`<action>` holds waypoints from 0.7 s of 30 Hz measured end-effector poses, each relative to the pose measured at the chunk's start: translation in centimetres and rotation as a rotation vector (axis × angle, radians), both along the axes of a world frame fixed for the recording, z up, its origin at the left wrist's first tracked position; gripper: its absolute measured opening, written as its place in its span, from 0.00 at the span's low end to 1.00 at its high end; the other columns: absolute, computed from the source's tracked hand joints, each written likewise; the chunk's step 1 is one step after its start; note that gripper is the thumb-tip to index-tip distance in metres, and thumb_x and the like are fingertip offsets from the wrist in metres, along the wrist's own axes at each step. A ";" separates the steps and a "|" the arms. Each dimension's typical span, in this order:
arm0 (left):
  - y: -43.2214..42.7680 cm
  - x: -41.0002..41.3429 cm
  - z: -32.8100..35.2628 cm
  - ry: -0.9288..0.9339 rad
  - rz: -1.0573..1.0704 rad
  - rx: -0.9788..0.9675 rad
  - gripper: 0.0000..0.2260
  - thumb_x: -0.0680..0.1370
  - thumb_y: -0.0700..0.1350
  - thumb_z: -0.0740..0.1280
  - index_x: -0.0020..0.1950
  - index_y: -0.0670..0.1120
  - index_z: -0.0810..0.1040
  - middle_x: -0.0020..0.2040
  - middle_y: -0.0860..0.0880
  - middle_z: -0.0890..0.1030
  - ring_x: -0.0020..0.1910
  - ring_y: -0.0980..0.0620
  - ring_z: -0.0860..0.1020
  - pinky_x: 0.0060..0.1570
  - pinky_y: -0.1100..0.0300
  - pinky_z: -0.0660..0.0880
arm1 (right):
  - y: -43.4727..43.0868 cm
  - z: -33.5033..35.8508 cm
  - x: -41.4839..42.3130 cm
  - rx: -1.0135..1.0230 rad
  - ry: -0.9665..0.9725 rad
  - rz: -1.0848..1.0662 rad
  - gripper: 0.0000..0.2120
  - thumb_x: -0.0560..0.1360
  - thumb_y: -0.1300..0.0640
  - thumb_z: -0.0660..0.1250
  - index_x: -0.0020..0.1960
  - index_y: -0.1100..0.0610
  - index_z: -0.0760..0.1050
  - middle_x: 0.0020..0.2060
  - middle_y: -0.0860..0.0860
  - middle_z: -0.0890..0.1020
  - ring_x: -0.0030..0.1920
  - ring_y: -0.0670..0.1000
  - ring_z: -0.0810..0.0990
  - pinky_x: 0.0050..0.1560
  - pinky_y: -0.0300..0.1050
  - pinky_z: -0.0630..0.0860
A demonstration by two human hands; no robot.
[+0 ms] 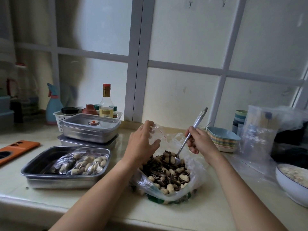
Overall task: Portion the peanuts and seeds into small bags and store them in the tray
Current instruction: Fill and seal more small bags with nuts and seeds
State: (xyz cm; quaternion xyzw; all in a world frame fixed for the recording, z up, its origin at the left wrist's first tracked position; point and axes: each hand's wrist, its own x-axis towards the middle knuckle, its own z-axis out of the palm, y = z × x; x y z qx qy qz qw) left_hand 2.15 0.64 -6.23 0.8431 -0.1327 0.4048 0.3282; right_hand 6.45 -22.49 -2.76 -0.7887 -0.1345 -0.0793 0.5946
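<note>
A large open plastic bag [196,182] of peanuts and striped seeds [168,177] lies on the counter in front of me. My right hand [198,139] grips a long metal spoon [188,137] whose bowl, heaped with peanuts and seeds, sits just above the pile. My left hand [141,140] holds a small clear zip bag [156,134] open, up and to the left of the spoon. A steel tray [36,170] at the left holds several filled small bags [81,163].
Stacked lidded steel containers [90,129] and a white basket of bottles [58,116] stand behind the tray. An orange phone [15,151] lies far left. Stacked coloured dishes [223,139], loose plastic bags [256,139] and a white bowl [290,184] are at the right.
</note>
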 end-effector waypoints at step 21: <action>-0.2 -0.3 -0.5 0.249 -0.179 0.328 0.23 0.80 0.60 0.66 0.73 0.56 0.72 0.61 0.56 0.70 0.58 0.59 0.70 0.67 0.56 0.63 | -1.3 1.1 0.1 0.138 -0.133 -0.375 0.17 0.83 0.52 0.58 0.38 0.57 0.75 0.26 0.51 0.73 0.25 0.48 0.69 0.24 0.41 0.64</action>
